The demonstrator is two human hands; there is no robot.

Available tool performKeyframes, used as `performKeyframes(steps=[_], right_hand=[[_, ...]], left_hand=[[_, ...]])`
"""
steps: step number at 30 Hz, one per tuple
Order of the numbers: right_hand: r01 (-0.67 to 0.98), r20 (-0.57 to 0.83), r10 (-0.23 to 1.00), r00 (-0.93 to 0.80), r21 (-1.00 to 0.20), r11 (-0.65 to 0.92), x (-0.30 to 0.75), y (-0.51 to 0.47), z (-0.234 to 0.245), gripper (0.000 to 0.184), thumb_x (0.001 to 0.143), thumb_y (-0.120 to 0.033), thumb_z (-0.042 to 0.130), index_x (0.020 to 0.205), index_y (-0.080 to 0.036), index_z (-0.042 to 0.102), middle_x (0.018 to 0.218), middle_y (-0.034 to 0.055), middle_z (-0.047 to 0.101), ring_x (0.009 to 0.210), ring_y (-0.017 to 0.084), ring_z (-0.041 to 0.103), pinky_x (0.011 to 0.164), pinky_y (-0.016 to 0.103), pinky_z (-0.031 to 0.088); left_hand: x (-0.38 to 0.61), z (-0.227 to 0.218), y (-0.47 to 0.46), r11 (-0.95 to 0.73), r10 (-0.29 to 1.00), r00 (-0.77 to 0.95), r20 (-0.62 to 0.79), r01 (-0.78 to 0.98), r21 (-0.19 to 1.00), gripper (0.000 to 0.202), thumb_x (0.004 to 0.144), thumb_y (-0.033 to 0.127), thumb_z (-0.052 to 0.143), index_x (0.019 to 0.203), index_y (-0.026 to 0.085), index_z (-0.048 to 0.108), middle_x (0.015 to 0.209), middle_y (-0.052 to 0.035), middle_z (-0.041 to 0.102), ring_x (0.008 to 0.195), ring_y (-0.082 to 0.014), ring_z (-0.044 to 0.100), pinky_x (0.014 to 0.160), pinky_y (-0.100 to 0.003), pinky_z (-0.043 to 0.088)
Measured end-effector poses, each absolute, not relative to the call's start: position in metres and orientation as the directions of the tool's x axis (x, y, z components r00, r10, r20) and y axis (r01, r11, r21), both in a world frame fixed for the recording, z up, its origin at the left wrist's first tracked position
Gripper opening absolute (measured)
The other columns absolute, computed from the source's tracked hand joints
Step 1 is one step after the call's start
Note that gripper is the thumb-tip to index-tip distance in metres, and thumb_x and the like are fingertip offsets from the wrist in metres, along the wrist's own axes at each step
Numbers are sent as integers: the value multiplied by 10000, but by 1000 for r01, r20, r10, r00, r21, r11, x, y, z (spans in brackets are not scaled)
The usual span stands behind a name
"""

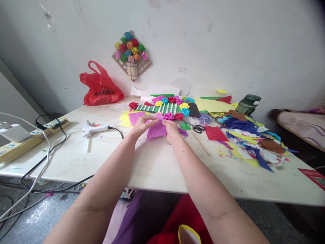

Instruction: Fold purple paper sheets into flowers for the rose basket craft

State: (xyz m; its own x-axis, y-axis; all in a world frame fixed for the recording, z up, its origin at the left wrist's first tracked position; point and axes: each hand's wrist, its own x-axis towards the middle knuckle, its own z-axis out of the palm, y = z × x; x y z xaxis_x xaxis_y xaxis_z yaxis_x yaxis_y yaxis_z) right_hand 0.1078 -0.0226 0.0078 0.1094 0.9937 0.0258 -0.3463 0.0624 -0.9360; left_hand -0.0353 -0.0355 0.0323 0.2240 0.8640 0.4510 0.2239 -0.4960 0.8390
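A piece of purple paper [155,132] is spread between my two hands near the middle of the table. My left hand [144,124] is closed on its left upper edge, fingers bent toward the right. At the paper's right side, my right hand [170,128] pinches it, with the fingertips partly hidden. Just beyond my hands lies a guitar-shaped craft piece [162,108] with a green body, white strips and a border of red, yellow, blue and pink paper flowers. Black-handled scissors [198,128] and a thin wooden stick [201,144] rest right of my right hand.
A white glue gun [94,128] lies to the left, its cord running toward my hands. Farther left is a power strip [33,139] with cables. Coloured paper scraps [248,135] and a green bottle [248,104] occupy the right. A red plastic bag [101,86] stands at the back.
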Motion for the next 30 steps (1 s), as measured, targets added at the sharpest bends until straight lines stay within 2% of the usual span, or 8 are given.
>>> performKeyframes(steps=[2, 5, 7, 11, 14, 17, 25, 30], right_hand=[[-359, 34, 990, 135, -930, 80, 109, -21, 9, 173, 551, -224, 653, 715, -173, 631, 684, -18, 649, 747, 151, 594, 744, 299, 457], [-379, 73, 996, 45, -921, 85, 112, -25, 15, 186, 545, -242, 678, 714, -173, 640, 726, -6, 662, 814, 155, 598, 791, 304, 444], [-394, 93, 994, -50, -917, 66, 114, -30, 20, 200, 528, -253, 701, 702, -170, 647, 728, -1, 670, 821, 156, 602, 802, 305, 441], [-377, 87, 985, -150, -926, 24, 120, -37, 26, 214, 495, -255, 732, 672, -165, 652, 674, -6, 668, 776, 167, 614, 787, 322, 449], [-361, 82, 982, -172, -933, 15, 124, -37, 27, 214, 497, -250, 735, 676, -162, 658, 652, -6, 665, 745, 173, 620, 769, 328, 456], [-347, 66, 979, -193, -938, -5, 127, -36, 27, 198, 502, -232, 731, 670, -157, 657, 622, -5, 652, 707, 174, 621, 731, 322, 461], [-202, 114, 979, -169, -976, 79, 127, -38, 26, 171, 530, -246, 707, 678, -167, 676, 658, -18, 647, 692, 138, 582, 708, 277, 434], [-169, 100, 960, -260, -984, 56, 131, -35, 22, 171, 547, -293, 717, 641, -160, 664, 625, -6, 636, 594, 137, 555, 618, 280, 436]], left_hand=[[-41, 30, -30, -437, 899, 32, 437, 144, 888, 445, 685, 493, 601, 966, 155, 673, 1030, -83, 651, 1018, -235, 549, 874, -324, 402], [-49, 26, -21, -282, 957, -55, 284, 44, 958, 540, 670, 559, 582, 1035, 164, 630, 1092, -101, 621, 1005, -225, 558, 837, -329, 423], [-54, 23, -17, -195, 981, 7, 196, -54, 979, 568, 653, 572, 589, 1061, 177, 606, 1099, -104, 613, 976, -204, 574, 815, -320, 439], [-60, 20, -18, -115, 963, 234, 136, -101, 988, 496, 636, 550, 618, 923, 146, 633, 868, -81, 648, 815, -173, 596, 740, -301, 461], [-62, 21, -21, -143, 955, 253, 153, -57, 988, 352, 578, 447, 710, 733, 143, 624, 688, -27, 609, 664, -128, 564, 626, -247, 438], [-64, 21, -21, -141, 963, 229, 143, -27, 990, 310, 545, 395, 744, 649, 147, 591, 576, 0, 556, 528, -101, 510, 504, -226, 376], [-65, 19, -21, -58, 954, 289, 83, -94, 994, 267, 537, 334, 759, 660, 160, 597, 559, 12, 554, 455, -86, 483, 430, -213, 331], [-65, 19, -22, -48, 943, 327, 67, -67, 997, 265, 528, 309, 765, 652, 156, 587, 555, 10, 551, 441, -85, 478, 419, -217, 337]])
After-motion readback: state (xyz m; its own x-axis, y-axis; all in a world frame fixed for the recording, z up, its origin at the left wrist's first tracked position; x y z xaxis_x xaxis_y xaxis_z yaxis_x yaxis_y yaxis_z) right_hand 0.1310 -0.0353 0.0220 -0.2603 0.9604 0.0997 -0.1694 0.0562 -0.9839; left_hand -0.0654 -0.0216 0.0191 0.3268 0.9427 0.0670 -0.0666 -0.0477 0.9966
